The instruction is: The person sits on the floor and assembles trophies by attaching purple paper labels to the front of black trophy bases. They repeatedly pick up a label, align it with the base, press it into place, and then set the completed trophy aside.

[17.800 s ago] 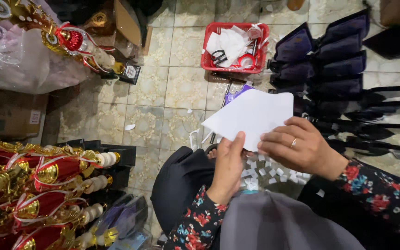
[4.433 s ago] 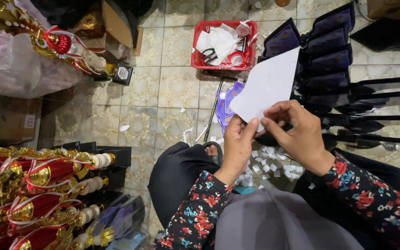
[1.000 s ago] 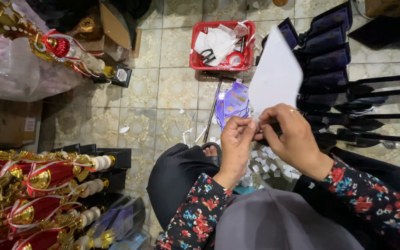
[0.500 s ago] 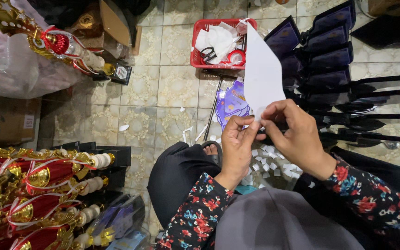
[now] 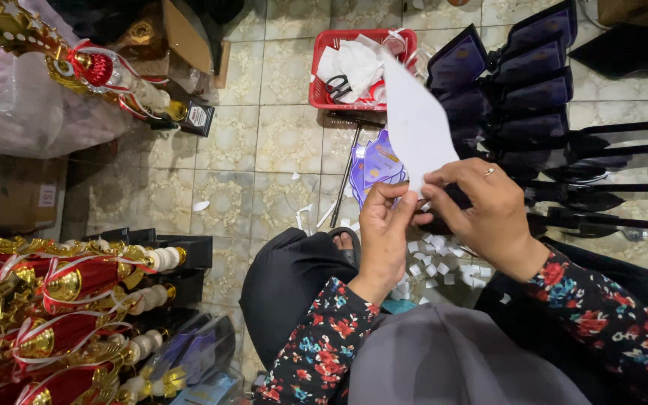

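Note:
A white sheet of paper (image 5: 414,120) stands nearly upright in front of me, held at its lower edge. My left hand (image 5: 384,229) pinches the bottom corner with thumb and fingers. My right hand (image 5: 485,206), with a ring on one finger, grips the same lower edge from the right. Below the hands, several small white paper scraps (image 5: 440,262) lie on the tiled floor by my lap. Purple printed cards (image 5: 376,161) lie on the floor just behind the sheet.
A red basket (image 5: 320,75) with scissors and white paper stands on the floor ahead. Dark plaque boxes (image 5: 519,82) are stacked at the right. Red and gold trophies (image 5: 54,300) lie at the lower left, another trophy (image 5: 91,71) and a cardboard box (image 5: 5,195) at the left.
The sheet has turned from lying flat over my lap to standing nearly upright, and both hands have shifted to pinch its lower edge close together.

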